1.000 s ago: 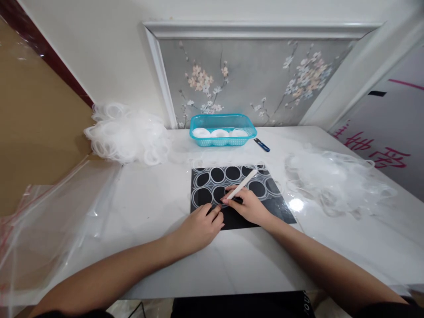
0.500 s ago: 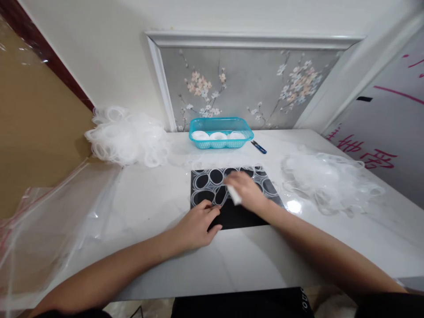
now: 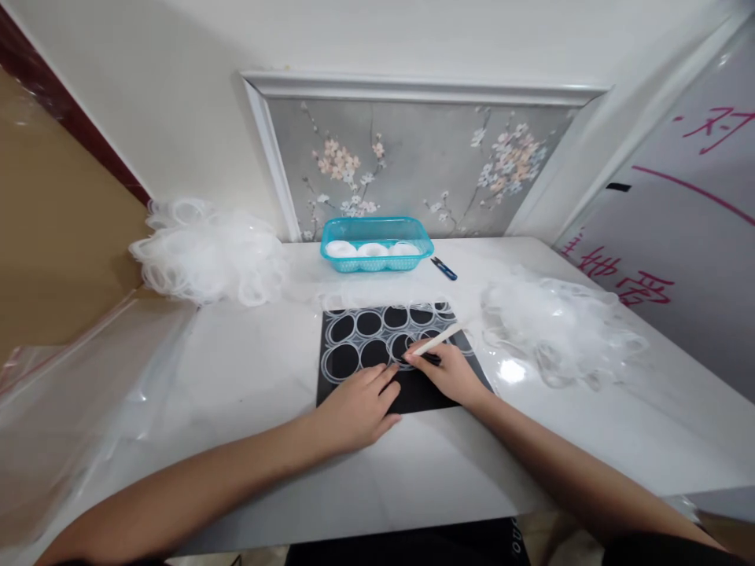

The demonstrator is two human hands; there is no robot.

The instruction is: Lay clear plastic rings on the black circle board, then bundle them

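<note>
A black sheet [image 3: 421,395] lies on the table, with translucent white rings [image 3: 341,363] in rows over most of it. My left hand [image 3: 361,406] rests on the sheet's lower left part, fingers spread and fingertips by the lower row of rings. In my right hand [image 3: 453,373] is a slim off-white stick [image 3: 437,340], pinched near its lower end and slanting up to the right. Its lower tip is over a ring at the middle of the lower row; contact with that ring is hard to make out.
Behind the sheet stands a blue plastic basket [image 3: 377,224] holding white rolls [image 3: 373,250]. Small blue thread snips [image 3: 444,269] lie beside it. Piles of clear rings sit left [image 3: 209,251] and right [image 3: 560,326]. Plastic film [image 3: 88,409] covers the left side.
My right hand has turned and come down closer to my left fingertips, with the stick now slanting right. A long, bent ring by my left fingers now looks round. The view has shifted slightly.
</note>
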